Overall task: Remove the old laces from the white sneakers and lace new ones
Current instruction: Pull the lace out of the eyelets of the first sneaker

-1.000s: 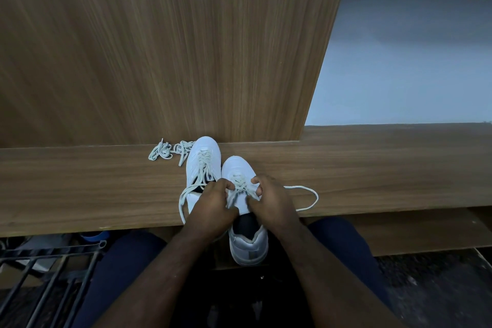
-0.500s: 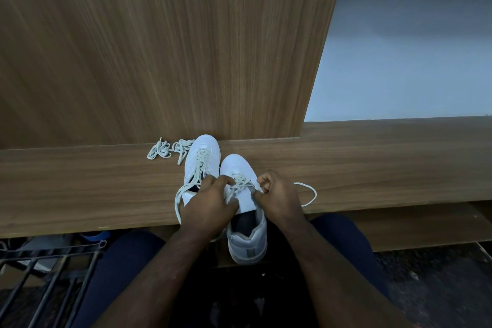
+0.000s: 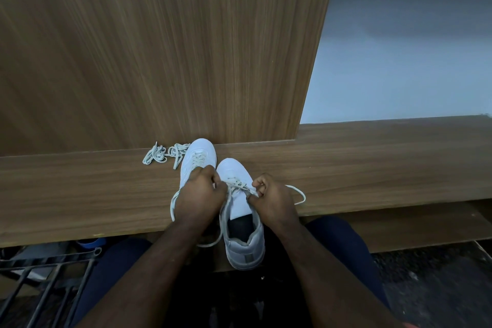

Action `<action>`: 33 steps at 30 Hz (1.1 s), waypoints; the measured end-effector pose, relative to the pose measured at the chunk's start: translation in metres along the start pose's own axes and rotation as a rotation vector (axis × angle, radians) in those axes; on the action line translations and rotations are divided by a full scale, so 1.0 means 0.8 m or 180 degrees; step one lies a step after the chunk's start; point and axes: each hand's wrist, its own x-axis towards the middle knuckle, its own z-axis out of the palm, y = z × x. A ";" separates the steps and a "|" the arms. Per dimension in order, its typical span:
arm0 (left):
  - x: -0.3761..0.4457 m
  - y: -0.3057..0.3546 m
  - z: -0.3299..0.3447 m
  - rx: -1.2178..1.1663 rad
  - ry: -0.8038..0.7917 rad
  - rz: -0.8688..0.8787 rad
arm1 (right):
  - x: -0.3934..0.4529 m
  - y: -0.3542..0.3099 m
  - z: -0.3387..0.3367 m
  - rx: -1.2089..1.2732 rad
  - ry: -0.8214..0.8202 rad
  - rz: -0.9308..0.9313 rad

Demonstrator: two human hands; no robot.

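The flat pale cloth lace (image 3: 241, 185) runs through the lower eyelets of the right-hand white low-top sneaker (image 3: 241, 210), whose heel overhangs the near edge of the brown wood-grain worktop (image 3: 372, 168). Soft and limp, it likely needs taking near the tips. The left hand (image 3: 198, 193) and right hand (image 3: 271, 198) each have their grip clamped on a lace end. The left-hand white sneaker (image 3: 197, 160) stands beside, a loose lace bundle (image 3: 165, 153) just beyond.

Wooden shelf (image 3: 372, 168) spans the scene; upright wooden panel (image 3: 159, 48) behind. Black metal rack (image 3: 45, 277) near left. Pale wall (image 3: 404, 61) far right.
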 end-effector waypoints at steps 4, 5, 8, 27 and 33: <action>-0.001 -0.006 0.004 0.0195 -0.0286 0.0498 | 0.000 -0.001 0.003 0.0013 -0.0004 0.0016; -0.002 -0.003 0.010 0.0256 -0.0330 0.0726 | 0.001 0.000 0.004 0.0021 -0.0008 0.0003; -0.001 0.003 0.021 0.0677 -0.0452 0.0949 | -0.001 0.002 0.003 0.0026 -0.0021 -0.0024; 0.004 0.013 -0.008 0.0978 0.0286 0.0132 | 0.001 0.005 0.006 0.0044 -0.0017 -0.0037; -0.004 0.021 -0.004 0.1139 -0.0117 0.0508 | 0.001 0.004 0.006 0.0007 -0.0040 -0.0061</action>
